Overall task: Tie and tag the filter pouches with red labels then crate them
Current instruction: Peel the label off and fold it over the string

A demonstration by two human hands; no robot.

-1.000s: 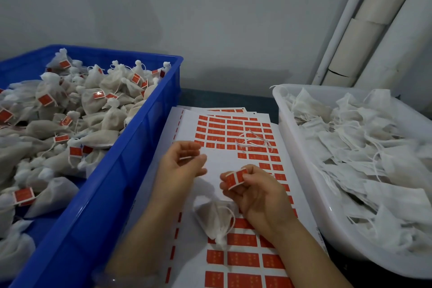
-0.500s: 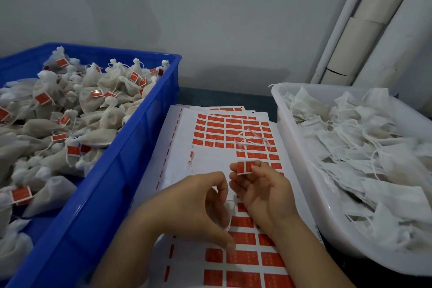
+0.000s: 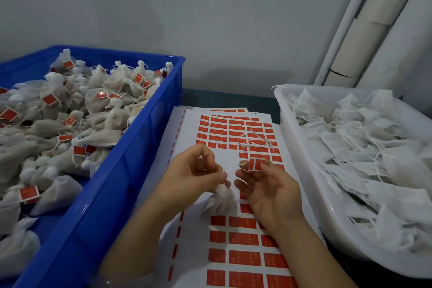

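Big blue plastic crate (image 3: 131,161) sits left of the white sheet of red labels (image 3: 236,248), heaped with tied, tagged pouches. Over that sheet, the left hand (image 3: 194,177) pinches the gathered neck of a small white mesh filter pouch (image 3: 222,201), bunched and puffy. Right hand (image 3: 268,189) pinches one peeled red label (image 3: 254,163).

One head-worn view only — it looks forward and steeply down, close over the sheet of red labels (image 3: 243,262). Left of that sheet a blue crate (image 3: 131,147) enters frame; right, a white tub (image 3: 301,147); beyond it, the wall.
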